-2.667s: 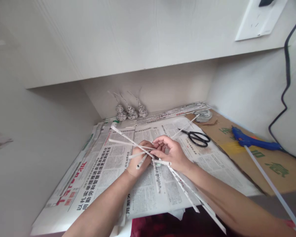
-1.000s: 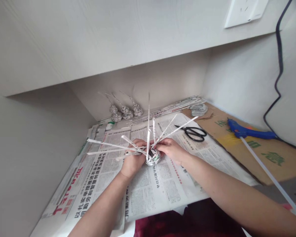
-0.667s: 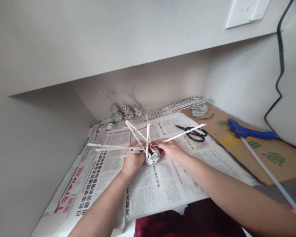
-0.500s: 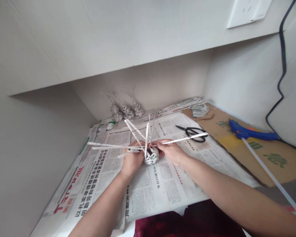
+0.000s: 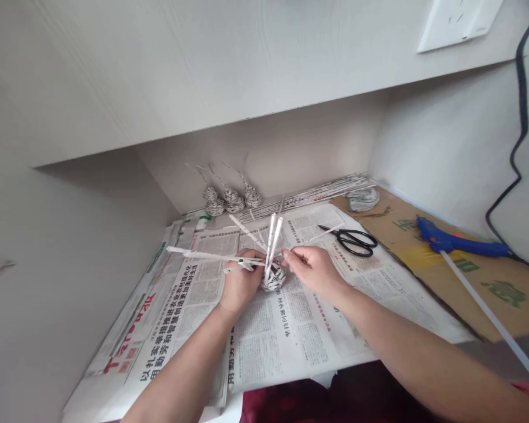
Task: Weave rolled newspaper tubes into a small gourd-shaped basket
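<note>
A small woven ball of rolled newspaper (image 5: 274,279) sits between my hands over the newspaper sheets. Several rolled paper sticks (image 5: 272,242) stand up and out of its top, and others point left. My left hand (image 5: 243,283) is closed around the ball's left side, partly hiding it, with sticks lying across its fingers. My right hand (image 5: 312,267) is at the ball's right, thumb and forefinger pinched at a paper stick by its rim. Another thin stick (image 5: 328,234) reaches out to the right behind that hand.
Newspaper (image 5: 286,329) covers the tabletop. Black scissors (image 5: 355,241) lie to the right. A blue glue gun (image 5: 458,241) with a long glue stick rests on cardboard (image 5: 480,282). Three woven gourd shapes (image 5: 233,200) and a bundle of paper sticks (image 5: 308,194) are at the back under an overhanging panel.
My right hand has shifted slightly, its fingers lifting higher at the rim. One upright stick has moved beside another, and the stick on the right now lies farther back.
</note>
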Available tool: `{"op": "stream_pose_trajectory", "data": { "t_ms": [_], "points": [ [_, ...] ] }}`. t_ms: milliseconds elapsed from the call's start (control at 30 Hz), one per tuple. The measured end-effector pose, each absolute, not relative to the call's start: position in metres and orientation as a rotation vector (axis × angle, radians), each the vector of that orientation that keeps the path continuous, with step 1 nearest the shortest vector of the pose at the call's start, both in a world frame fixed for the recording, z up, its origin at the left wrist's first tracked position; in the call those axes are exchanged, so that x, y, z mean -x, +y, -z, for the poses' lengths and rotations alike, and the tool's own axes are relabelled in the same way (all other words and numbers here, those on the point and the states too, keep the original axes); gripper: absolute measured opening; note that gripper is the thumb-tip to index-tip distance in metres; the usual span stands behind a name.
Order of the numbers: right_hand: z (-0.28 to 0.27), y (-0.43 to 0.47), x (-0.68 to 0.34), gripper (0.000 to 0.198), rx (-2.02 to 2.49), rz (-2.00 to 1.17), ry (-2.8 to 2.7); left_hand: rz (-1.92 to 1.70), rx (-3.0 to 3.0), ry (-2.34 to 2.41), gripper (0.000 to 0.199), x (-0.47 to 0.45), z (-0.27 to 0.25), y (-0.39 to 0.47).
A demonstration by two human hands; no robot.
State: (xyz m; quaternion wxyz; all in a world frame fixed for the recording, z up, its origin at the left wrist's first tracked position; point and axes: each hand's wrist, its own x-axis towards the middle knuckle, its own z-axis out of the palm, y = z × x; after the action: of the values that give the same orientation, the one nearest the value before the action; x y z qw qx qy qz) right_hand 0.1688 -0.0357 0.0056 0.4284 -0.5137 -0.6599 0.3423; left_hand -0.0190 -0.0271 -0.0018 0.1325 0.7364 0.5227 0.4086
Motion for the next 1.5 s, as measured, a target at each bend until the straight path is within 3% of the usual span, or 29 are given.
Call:
{"op": "stream_pose_trajectory", "data": {
  "t_ms": [267,467,533,600,700,800,833,967,1133,1267,1367,1500],
  "points": [
    [-0.005,-0.042,-0.161,0.02,1.281,-0.703,-1.846,-1.167,-2.166,1.47,0.008,0.016,-0.002,-0.029],
    [-0.006,-0.034,-0.16,0.018,1.021,-1.442,-1.442,-1.128,-2.202,1.426,0.01,0.014,-0.002,-0.03],
    [-0.009,-0.033,-0.162,0.019,0.91,-1.548,-1.35,-1.118,-2.22,1.424,0.01,0.014,-0.001,-0.03],
    [-0.012,-0.034,-0.164,0.019,0.87,-1.406,-1.434,-1.123,-2.238,1.412,0.011,0.014,0.0,-0.029],
    [-0.011,-0.035,-0.165,0.019,0.875,-0.949,-1.634,-1.152,-2.229,1.402,0.01,0.014,0.0,-0.029],
    [-0.006,-0.035,-0.163,0.008,1.03,-0.656,-1.701,-1.169,-2.173,1.4,0.009,0.012,-0.002,-0.031],
    [-0.004,-0.035,-0.162,0.009,1.113,-0.612,-1.694,-1.179,-2.144,1.401,0.008,0.011,-0.003,-0.032],
    [0.005,-0.028,-0.163,0.047,1.356,-0.616,-1.605,-1.207,-2.097,1.361,0.008,0.007,-0.009,-0.037],
    [0.015,-0.02,-0.162,0.09,1.246,-1.183,-1.478,-1.162,-2.157,1.315,0.016,0.007,-0.01,-0.038],
    [0.02,-0.015,-0.157,0.1,1.113,-1.44,-1.232,-1.098,-2.242,1.296,0.016,0.01,-0.008,-0.035],
    [0.018,-0.014,-0.155,0.084,1.037,-1.432,-1.175,-1.076,-2.265,1.301,0.016,0.01,-0.007,-0.034],
    [0.011,-0.02,-0.154,0.026,1.087,-1.359,-1.345,-1.091,-2.275,1.295,0.013,0.01,-0.004,-0.033]
  ]
}}
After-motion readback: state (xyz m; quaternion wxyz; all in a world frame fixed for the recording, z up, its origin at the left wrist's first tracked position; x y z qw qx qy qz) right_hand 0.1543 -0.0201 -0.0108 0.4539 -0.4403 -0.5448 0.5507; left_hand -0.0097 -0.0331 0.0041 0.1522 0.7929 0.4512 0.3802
